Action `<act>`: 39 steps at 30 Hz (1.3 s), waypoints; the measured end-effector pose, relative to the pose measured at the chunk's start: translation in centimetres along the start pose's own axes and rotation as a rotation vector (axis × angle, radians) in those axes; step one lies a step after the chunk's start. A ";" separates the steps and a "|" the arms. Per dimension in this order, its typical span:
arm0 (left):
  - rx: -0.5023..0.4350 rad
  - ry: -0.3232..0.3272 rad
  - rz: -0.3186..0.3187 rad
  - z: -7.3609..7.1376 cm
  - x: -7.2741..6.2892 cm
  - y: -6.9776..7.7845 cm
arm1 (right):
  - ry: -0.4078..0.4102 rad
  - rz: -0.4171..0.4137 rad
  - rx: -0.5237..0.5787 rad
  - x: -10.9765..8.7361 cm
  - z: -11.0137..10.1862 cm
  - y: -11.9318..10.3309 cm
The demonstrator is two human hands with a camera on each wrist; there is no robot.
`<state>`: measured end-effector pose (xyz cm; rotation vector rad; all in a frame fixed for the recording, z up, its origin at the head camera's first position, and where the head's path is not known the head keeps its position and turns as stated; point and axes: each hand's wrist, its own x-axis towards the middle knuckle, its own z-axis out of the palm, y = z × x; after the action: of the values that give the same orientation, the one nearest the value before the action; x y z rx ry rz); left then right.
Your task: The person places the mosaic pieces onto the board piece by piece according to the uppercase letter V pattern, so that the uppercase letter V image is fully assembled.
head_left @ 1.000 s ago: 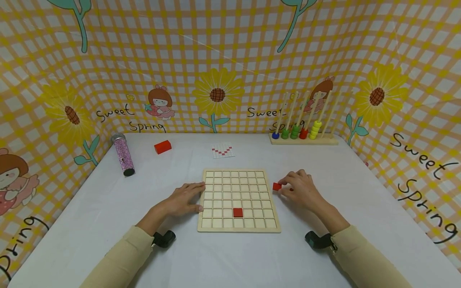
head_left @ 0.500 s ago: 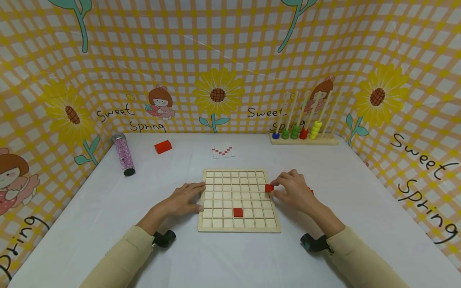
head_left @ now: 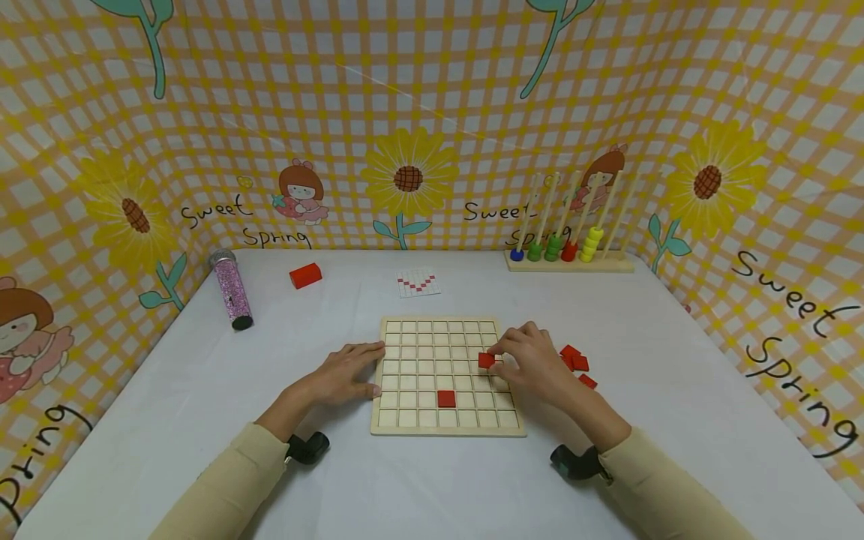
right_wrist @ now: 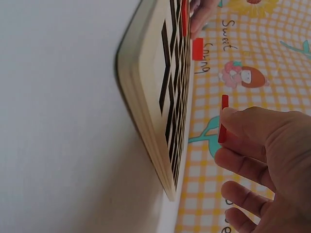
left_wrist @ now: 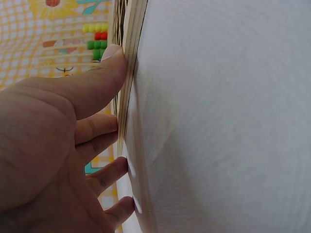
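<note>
A wooden grid board [head_left: 448,431] lies on the white table with one red square tile [head_left: 446,399] in a cell of its second row from the front. My left hand [head_left: 343,374] rests against the board's left edge; the left wrist view has its thumb [left_wrist: 112,58] at the rim and the fingers relaxed. Between thumb and index finger, my right hand [head_left: 529,361] pinches another red tile [head_left: 486,361] over the board's right side. In the right wrist view this thin pinched tile [right_wrist: 223,119] is held above the board surface [right_wrist: 160,73].
Several loose red tiles [head_left: 574,358] lie right of the board, partly behind the right hand. Behind it is a pattern card [head_left: 418,283]. A red block [head_left: 306,275] and glittery microphone [head_left: 232,291] stand back left, a bead rack [head_left: 570,262] back right. Patterned cloth [head_left: 432,90] walls the table.
My right hand has carried the pinched red tile leftward from beside the board to above its right-hand cells, uncovering the loose tiles. The left hand has stayed in place.
</note>
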<state>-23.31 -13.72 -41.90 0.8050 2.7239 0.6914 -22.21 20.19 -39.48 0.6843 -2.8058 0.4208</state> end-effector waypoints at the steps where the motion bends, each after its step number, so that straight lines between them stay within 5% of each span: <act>1: -0.003 -0.001 -0.002 0.0 0.0 0.0 | -0.001 -0.005 0.002 0.0 0.0 -0.2; 39: -0.002 -0.006 -0.033 0.0 0.1 0.3 | 0.022 -0.213 -0.011 1.7 2.6 -4.5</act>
<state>-23.28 -13.43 -41.71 0.7593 2.7237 0.6839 -21.96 14.80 -40.47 0.9578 -2.6746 0.3696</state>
